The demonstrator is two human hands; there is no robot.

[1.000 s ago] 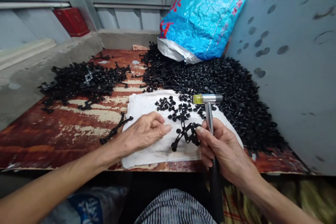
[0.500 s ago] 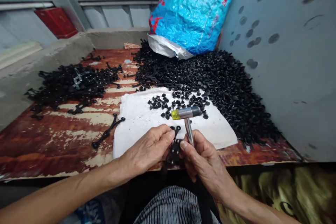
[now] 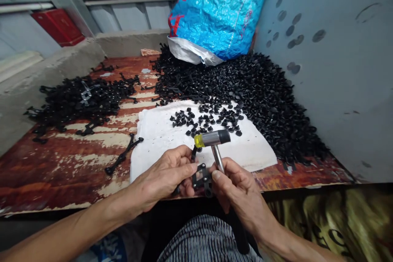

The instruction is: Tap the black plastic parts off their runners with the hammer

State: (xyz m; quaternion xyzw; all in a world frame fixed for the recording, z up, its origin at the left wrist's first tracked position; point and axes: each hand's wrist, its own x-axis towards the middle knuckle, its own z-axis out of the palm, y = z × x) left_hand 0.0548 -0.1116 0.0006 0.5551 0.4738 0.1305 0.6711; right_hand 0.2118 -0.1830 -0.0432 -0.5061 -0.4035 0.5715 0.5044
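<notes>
Blue sack, red box, spotted grey panel

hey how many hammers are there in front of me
1. The hammer is in your right hand, its head seen against the white cloth. The blue sack could hide others.

Black riveted linkage, its diamond centre open, between the fingers beside a tilted yellow-and-black-tipped hammer.

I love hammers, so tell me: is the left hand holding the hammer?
No, the hammer is in the right hand.
</notes>
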